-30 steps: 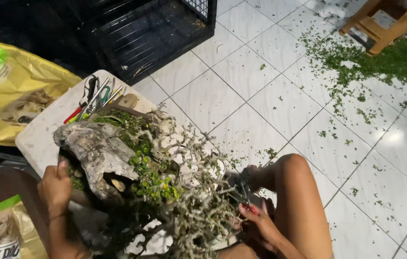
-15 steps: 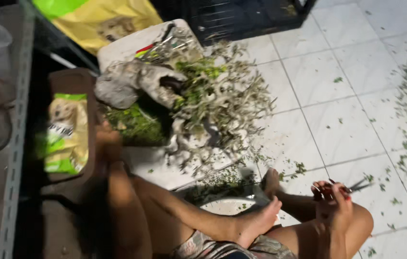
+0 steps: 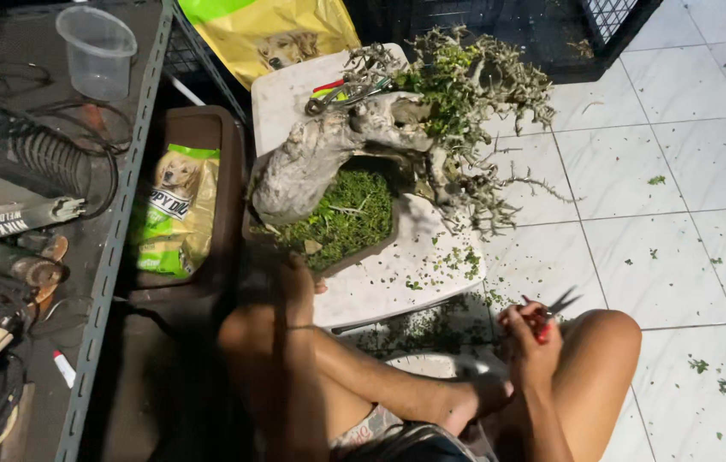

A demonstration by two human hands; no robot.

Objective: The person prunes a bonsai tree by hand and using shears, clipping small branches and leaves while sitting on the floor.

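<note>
A bonsai tree (image 3: 431,120) with a thick pale trunk (image 3: 311,162) and small green leaves grows from a dark mossy pot (image 3: 346,224) on a white board (image 3: 397,274). My left hand (image 3: 299,278) rests at the pot's near rim, in shadow. Over my right knee, my right hand (image 3: 530,329) holds small red-handled scissors (image 3: 555,306), blades pointing up and right, away from the tree.
Hand tools (image 3: 347,89) lie on the board behind the trunk. A yellow pet-food bag (image 3: 273,30) and black wire crate (image 3: 551,30) stand behind. Left: brown tray with green bag (image 3: 176,214), metal shelf (image 3: 115,231) with plastic cup (image 3: 97,53) and tools. Leaf clippings dot the white tiles (image 3: 671,248).
The view has swung, so the tree now sits higher and more centred. My right hand with the scissors has stayed over my knee. My left hand has come to the pot's near rim.
</note>
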